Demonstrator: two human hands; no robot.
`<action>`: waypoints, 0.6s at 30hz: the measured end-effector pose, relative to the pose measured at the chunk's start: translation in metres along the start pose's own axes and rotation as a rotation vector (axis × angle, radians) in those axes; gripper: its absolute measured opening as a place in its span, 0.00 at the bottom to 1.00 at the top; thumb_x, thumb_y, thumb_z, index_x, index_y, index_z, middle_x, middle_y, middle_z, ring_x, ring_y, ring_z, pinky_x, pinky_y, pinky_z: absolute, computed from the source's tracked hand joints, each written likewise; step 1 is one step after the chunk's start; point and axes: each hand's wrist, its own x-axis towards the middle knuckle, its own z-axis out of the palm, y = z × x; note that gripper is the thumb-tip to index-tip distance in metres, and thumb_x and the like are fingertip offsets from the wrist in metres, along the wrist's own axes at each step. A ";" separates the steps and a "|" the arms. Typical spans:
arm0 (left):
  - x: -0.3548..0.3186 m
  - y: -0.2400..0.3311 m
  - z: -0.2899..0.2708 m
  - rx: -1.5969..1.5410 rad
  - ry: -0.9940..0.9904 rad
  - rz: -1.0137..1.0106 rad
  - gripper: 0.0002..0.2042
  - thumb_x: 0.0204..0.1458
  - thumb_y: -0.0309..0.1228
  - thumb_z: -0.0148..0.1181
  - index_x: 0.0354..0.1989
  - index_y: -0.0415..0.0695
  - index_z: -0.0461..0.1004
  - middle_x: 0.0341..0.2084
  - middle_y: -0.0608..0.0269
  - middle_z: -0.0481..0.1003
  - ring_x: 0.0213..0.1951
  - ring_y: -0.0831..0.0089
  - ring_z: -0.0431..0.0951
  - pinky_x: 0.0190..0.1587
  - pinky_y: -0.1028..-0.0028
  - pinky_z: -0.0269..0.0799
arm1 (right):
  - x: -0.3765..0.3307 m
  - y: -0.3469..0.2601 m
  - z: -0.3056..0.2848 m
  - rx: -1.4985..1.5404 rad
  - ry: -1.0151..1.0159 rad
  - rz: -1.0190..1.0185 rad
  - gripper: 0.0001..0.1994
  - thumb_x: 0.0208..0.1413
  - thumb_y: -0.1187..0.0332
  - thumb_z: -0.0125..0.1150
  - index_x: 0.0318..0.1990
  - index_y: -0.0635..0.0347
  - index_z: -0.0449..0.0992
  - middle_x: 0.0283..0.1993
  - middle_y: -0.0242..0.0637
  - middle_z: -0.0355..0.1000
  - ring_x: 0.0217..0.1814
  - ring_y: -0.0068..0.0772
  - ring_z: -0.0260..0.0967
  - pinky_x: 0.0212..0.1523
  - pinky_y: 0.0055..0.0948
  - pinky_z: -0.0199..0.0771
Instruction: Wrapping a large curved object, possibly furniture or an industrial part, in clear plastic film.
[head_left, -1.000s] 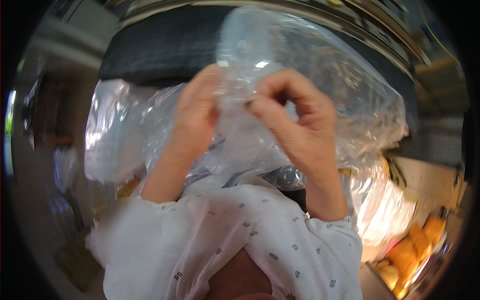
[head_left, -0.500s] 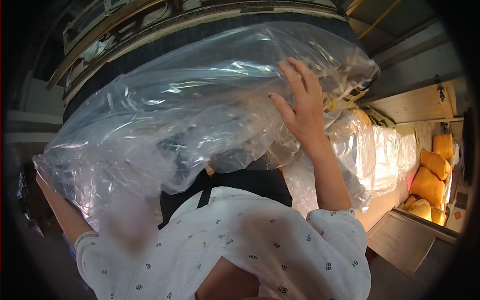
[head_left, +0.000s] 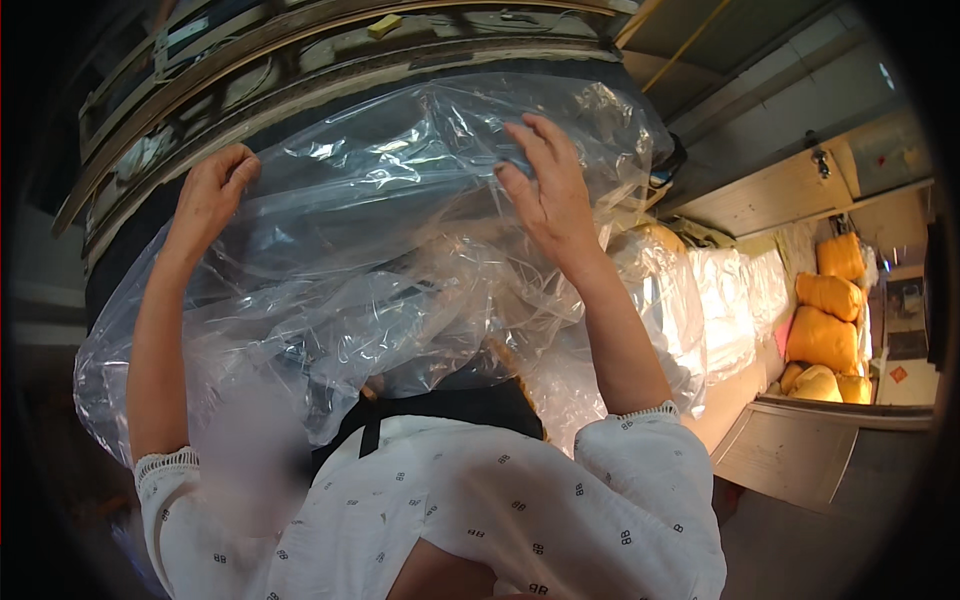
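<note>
A large clear plastic sheet point(head_left: 400, 215) lies in loose, shiny folds over the dark table point(head_left: 350, 95) and spills down toward my waist. At its far left edge, my left hand point(head_left: 215, 192) is closed, thumb against the curled fingers, with the film's rim at the fingertips. My right hand point(head_left: 555, 195) is over the sheet's right part, fingers apart and slightly bent; nothing is gripped in it. Whether its palm presses on the film is hard to tell.
Beyond the table runs a long rail frame point(head_left: 290, 50) with a small yellow block point(head_left: 384, 26) on it. More bunched clear plastic point(head_left: 725, 300) continues to the right. Farther right, several orange bundles point(head_left: 825, 340) are stacked near a wooden panel point(head_left: 785, 450).
My left hand has swung up from the low left corner to the sheet's far left edge. The plastic has dropped flatter. My right hand stays spread over it as the view shifts slightly.
</note>
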 end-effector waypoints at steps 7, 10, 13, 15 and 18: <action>-0.011 -0.032 0.032 -0.096 0.264 0.225 0.08 0.55 0.30 0.49 0.29 0.37 0.67 0.22 0.61 0.65 0.26 0.74 0.65 0.32 0.77 0.61 | 0.016 0.085 -0.009 -0.506 -0.084 0.064 0.24 0.55 0.56 0.47 0.54 0.63 0.64 0.61 0.46 0.57 0.61 0.49 0.53 0.60 0.45 0.50; -0.055 -0.077 0.011 0.040 0.489 0.176 0.05 0.55 0.27 0.50 0.31 0.37 0.68 0.24 0.62 0.66 0.28 0.75 0.66 0.33 0.79 0.62 | -0.001 0.040 0.000 -0.520 -0.218 -0.050 0.25 0.55 0.56 0.47 0.57 0.60 0.62 0.61 0.41 0.57 0.62 0.45 0.53 0.62 0.46 0.49; -0.092 -0.112 0.003 0.062 0.504 0.105 0.05 0.56 0.27 0.50 0.32 0.37 0.68 0.25 0.64 0.66 0.28 0.77 0.66 0.32 0.80 0.62 | 0.001 0.024 -0.004 -0.280 -0.287 -0.150 0.21 0.53 0.60 0.52 0.53 0.59 0.66 0.59 0.39 0.60 0.60 0.43 0.56 0.57 0.42 0.55; -0.094 -0.112 0.011 0.081 0.507 0.101 0.06 0.56 0.27 0.50 0.33 0.37 0.68 0.25 0.64 0.67 0.28 0.77 0.66 0.33 0.81 0.62 | 0.019 0.054 -0.009 -0.166 -0.288 -0.062 0.20 0.51 0.64 0.54 0.52 0.57 0.68 0.56 0.39 0.62 0.57 0.42 0.58 0.55 0.39 0.58; -0.092 -0.112 0.019 0.111 0.561 0.120 0.06 0.56 0.28 0.49 0.33 0.37 0.69 0.26 0.64 0.67 0.28 0.77 0.66 0.33 0.81 0.62 | 0.060 0.068 -0.015 -0.018 -0.196 0.171 0.19 0.46 0.70 0.58 0.49 0.49 0.71 0.46 0.39 0.64 0.50 0.40 0.60 0.48 0.32 0.64</action>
